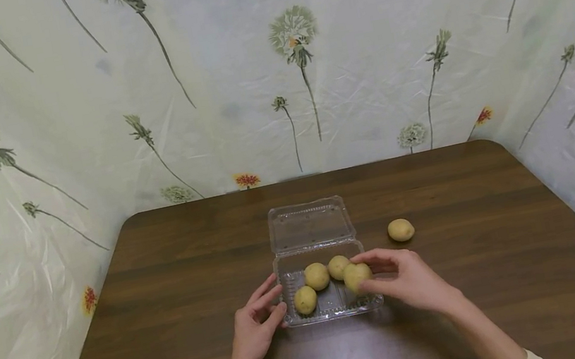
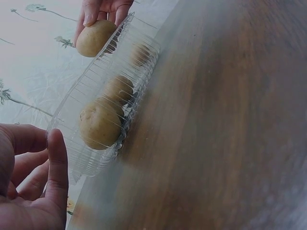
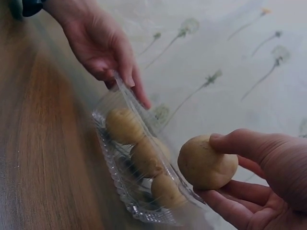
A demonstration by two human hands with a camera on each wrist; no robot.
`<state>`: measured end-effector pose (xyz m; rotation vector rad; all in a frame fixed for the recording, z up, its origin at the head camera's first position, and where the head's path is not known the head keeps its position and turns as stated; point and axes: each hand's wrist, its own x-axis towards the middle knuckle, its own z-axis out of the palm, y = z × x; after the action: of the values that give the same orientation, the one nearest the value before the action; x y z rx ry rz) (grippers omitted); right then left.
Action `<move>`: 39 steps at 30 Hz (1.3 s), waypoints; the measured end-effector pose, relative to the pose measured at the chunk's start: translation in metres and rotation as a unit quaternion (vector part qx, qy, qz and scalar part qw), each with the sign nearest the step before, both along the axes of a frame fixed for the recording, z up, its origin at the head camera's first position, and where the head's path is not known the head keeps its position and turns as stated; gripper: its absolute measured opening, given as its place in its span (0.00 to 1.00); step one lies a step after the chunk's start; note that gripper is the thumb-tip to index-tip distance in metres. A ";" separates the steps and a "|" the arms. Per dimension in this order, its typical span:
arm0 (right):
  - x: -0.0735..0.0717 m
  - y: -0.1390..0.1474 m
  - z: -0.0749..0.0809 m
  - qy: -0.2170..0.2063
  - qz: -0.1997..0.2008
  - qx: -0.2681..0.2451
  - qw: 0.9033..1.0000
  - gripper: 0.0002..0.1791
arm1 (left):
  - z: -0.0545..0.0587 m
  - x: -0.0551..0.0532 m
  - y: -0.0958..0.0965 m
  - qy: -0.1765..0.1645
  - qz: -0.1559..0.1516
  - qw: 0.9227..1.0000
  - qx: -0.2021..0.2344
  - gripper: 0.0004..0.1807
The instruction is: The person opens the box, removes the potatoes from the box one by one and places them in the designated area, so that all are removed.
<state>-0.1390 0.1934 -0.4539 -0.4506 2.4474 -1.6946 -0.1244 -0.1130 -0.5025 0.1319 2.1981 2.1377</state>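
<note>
A clear plastic clamshell container (image 1: 340,312) lies on the table with its lid (image 1: 310,225) folded back, away from me. Three potatoes sit inside: one at the front left (image 1: 305,300), one in the middle (image 1: 317,277) and one farther right (image 1: 339,267). My left hand (image 1: 252,336) pinches the container's left rim between thumb and fingers. With thumb and fingertips, my right hand (image 1: 415,279) holds another potato (image 3: 206,163) above the container's right end. In the right wrist view this potato is just outside the near rim.
One loose potato (image 1: 401,230) lies on the brown wooden table (image 1: 191,254), to the right of the lid. Behind the table and at its sides hangs a pale sheet (image 1: 236,86) printed with dandelions.
</note>
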 end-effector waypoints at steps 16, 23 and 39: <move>0.000 0.012 0.000 0.013 -0.017 0.007 1.000 0.23 | 0.002 0.001 0.001 0.004 0.006 1.000 0.006 0.19; -0.001 0.016 0.001 0.015 -0.019 0.014 1.000 0.23 | 0.001 0.000 0.000 0.006 0.003 1.000 0.006 0.19; -0.001 0.026 0.000 0.003 -0.029 0.000 1.000 0.24 | 0.001 0.000 0.000 0.003 0.002 1.000 0.001 0.19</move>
<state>-0.1401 0.2191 -0.4543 -0.3904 2.4879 -1.7175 -0.1247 -0.1125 -0.5013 0.1345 2.2009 2.1434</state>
